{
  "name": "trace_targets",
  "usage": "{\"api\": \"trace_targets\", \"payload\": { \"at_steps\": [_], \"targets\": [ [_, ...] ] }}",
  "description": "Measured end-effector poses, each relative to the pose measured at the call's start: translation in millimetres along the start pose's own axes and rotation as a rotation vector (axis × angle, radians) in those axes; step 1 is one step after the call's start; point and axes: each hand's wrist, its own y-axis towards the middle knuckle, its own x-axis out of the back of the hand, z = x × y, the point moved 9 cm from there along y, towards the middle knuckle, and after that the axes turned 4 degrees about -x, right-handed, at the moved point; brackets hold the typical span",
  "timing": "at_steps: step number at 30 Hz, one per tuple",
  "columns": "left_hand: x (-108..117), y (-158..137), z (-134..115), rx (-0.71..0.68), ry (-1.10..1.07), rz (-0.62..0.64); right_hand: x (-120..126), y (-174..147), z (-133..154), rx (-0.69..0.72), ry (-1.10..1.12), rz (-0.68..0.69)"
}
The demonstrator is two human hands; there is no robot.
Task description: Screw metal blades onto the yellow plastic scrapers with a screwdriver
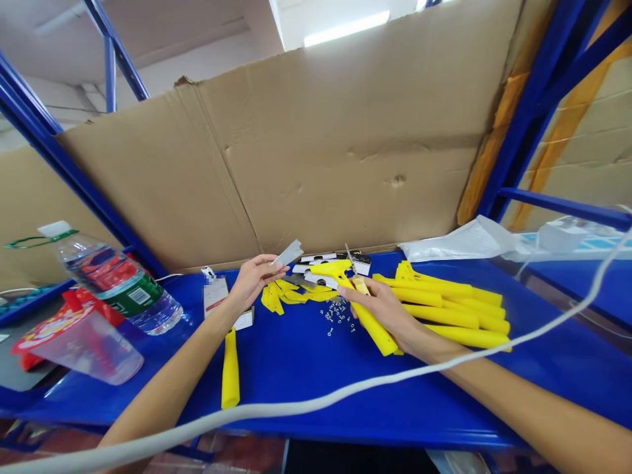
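Gripping a thin grey metal strip (288, 253), the left hand (255, 282) is raised above the blue surface (291, 375), its thumb and fingers pinched together on the strip's near end. Right hand (382, 306): fingers clamped on a yellow T-shaped scraper handle (376, 329), held slantwise with its broad head up and toward the left hand; in the same grasp, a slim tool with a translucent yellowish grip (361, 285) and a narrow shaft pointing upward, apparently a screwdriver, though partly covered by the hand. Between the two hands, on the surface: a loose heap of flat yellow plastic pieces (284, 295); just beside it, a scatter of small metal fasteners (336, 315), too small to tell nuts from screws. Behind these, black-and-white printed cards (355, 262). Beside the right hand, a stack of yellow handles (457, 313), lying side by side and overlapping. Near the left forearm, one yellow tubular handle (230, 375), lying apart, its end toward the front edge. Far left, a clear bottle with a green label (121, 286), tilted in view, and a translucent cup (93, 345). Back right, a white plastic bag (459, 241). Across the foreground, a white cable (306, 409). Behind all, a cardboard panel (345, 151).
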Motion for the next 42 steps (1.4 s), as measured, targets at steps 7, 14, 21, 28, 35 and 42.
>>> {"api": "trace_targets", "payload": {
  "at_steps": [7,14,21,28,35,42],
  "targets": [
    [16,5,4,-0.049,0.219,-0.04,1,3,-6,0.008,-0.014,0.027],
    [21,4,-3,-0.119,0.352,0.002,0,4,-13,-0.027,-0.037,0.031],
    [21,5,5,-0.1,0.33,0.109,-2,3,-11,-0.021,-0.048,0.036],
    [3,-6,-14,-0.207,0.338,0.221,-2,3,-12,-0.022,-0.058,0.047],
    [7,-8,-28,-0.192,0.324,0.147,-1,2,-10,0.0,-0.066,0.033],
    [-2,-20,-49,-0.313,0.217,0.107,-4,-1,-9,-0.008,-0.059,0.041]
  ]
}}
